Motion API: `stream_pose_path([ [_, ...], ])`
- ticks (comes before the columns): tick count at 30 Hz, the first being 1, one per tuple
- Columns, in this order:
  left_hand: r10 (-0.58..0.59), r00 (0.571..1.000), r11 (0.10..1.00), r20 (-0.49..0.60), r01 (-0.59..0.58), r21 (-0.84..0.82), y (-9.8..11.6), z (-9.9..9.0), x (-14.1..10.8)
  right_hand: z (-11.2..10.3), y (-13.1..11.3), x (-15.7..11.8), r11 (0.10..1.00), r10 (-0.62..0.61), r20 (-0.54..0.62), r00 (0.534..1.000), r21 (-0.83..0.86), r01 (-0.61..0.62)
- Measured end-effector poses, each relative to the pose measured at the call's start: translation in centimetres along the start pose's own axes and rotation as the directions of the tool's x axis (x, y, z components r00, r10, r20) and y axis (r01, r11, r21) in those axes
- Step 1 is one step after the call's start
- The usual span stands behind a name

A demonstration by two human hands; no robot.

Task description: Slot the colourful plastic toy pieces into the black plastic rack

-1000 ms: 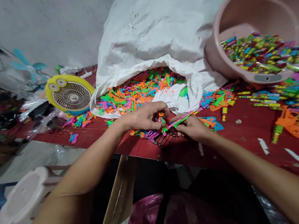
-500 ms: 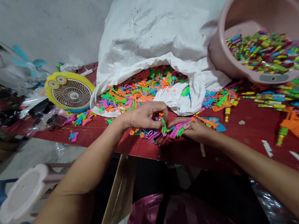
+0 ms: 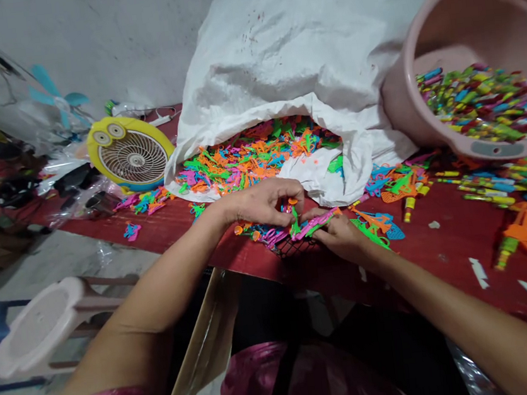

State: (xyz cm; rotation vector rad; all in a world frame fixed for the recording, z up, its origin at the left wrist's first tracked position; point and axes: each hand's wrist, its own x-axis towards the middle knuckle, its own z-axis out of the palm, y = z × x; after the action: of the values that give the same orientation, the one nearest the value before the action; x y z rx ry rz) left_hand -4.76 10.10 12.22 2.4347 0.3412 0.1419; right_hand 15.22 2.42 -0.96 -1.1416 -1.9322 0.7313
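Observation:
My left hand (image 3: pixel 264 202) is closed in a pinch at the table's front edge, on a small green plastic toy piece (image 3: pixel 295 222) with an orange disc at its top. Facing it, my right hand (image 3: pixel 341 233) is closed around several thin plastic toy pieces, a pink piece (image 3: pixel 321 221) among them. The two hands nearly meet, and the pieces overlap between them. Below lies a dark mesh basket (image 3: pixel 292 246), mostly hidden, beside orange and purple bits. Behind my right hand, green, orange and blue pieces (image 3: pixel 375 223) lie on the table.
A white sack (image 3: pixel 283 37) spills colourful plastic pieces (image 3: pixel 244 158) toward my hands. At the right, a tipped pink tub (image 3: pixel 405 105) holds small striped tubes (image 3: pixel 485 102), with more on the red table (image 3: pixel 424 268). A yellow fan (image 3: pixel 132 155) stands left; a stool (image 3: pixel 40 324) is below.
My right hand has shifted slightly toward the left hand, and a green piece now shows on the table behind it. The left hand keeps its pinch. The view has shifted a little.

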Motion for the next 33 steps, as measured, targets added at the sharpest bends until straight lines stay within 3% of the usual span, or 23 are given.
stream_pose_path([
  [7, 0.027, 1.000, 1.000, 0.007, -0.027, 0.000, -0.4, 0.0, 0.1, -0.5, -0.2, 0.7, 0.993, -0.045, 0.135, 0.990, -0.104, 0.059],
  [10, 0.054, 0.999, 0.998, 0.008, -0.054, 0.017, -0.4, 0.1, 0.1, 0.1, -0.3, 0.4, 0.985, -0.011, 0.098, 0.995, -0.171, 0.028],
  [16, 0.082, 0.996, 0.997, -0.014, -0.082, 0.015, -0.5, 0.1, 0.0, 1.2, 0.3, -0.3, 0.989, 0.011, -0.006, 1.000, -0.149, -0.012],
  [23, 0.121, 0.993, 0.992, -0.017, -0.121, -0.032, -1.1, 0.4, 0.0, -0.8, -0.6, 0.9, 0.979, -0.029, 0.195, 0.980, -0.194, 0.067],
  [28, 0.081, 0.994, 0.997, -0.077, -0.079, 0.024, -1.1, 0.7, 0.0, 0.4, -0.9, 0.3, 0.956, -0.025, 0.092, 0.995, -0.287, 0.051],
  [33, 0.146, 0.988, 0.989, -0.056, -0.144, 0.040, -0.7, 0.8, -0.1, 2.1, -0.7, -0.5, 0.957, -0.011, 0.047, 0.999, -0.290, 0.024],
])
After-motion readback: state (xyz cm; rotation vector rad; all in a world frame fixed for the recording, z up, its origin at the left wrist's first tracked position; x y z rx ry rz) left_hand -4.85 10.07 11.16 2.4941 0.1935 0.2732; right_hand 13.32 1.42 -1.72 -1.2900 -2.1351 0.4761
